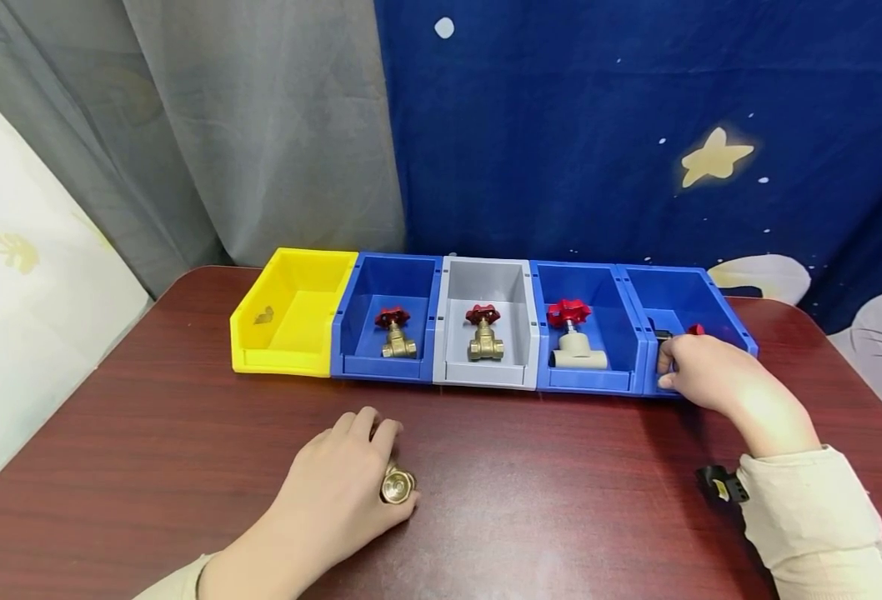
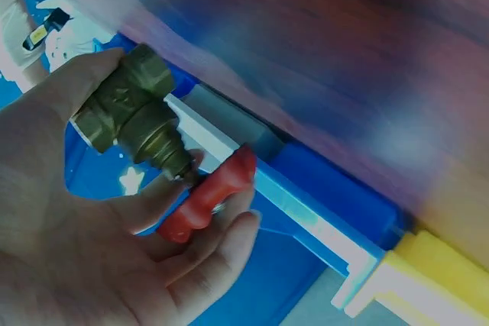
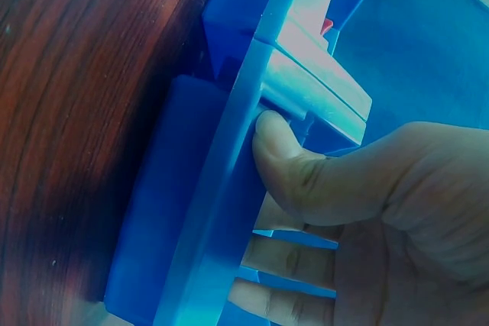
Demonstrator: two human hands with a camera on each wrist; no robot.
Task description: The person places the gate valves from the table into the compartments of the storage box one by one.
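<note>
My left hand [image 1: 339, 479] grips a brass gate valve [image 2: 130, 112] above the table, left of centre. In the left wrist view the thumb lies on its brass body, and the fingers bend behind its red handwheel [image 2: 214, 196]. My right hand [image 1: 726, 379] reaches down into the rightmost blue bin [image 1: 677, 287]. Beside those fingers, a black piece [image 1: 662, 334] and a red piece [image 1: 695, 330] show in part. In the right wrist view the thumb is close to the bin's wall; whether the fingers hold anything is hidden.
Left of that bin, the row continues with a blue bin [image 1: 621, 381] holding a beige valve [image 1: 579, 352], a grey bin [image 1: 486, 377] and a blue bin [image 1: 381, 368] with brass valves, and a yellow bin [image 1: 279, 362]. Curtains [image 1: 523, 125] hang behind the brown table [image 1: 516, 500].
</note>
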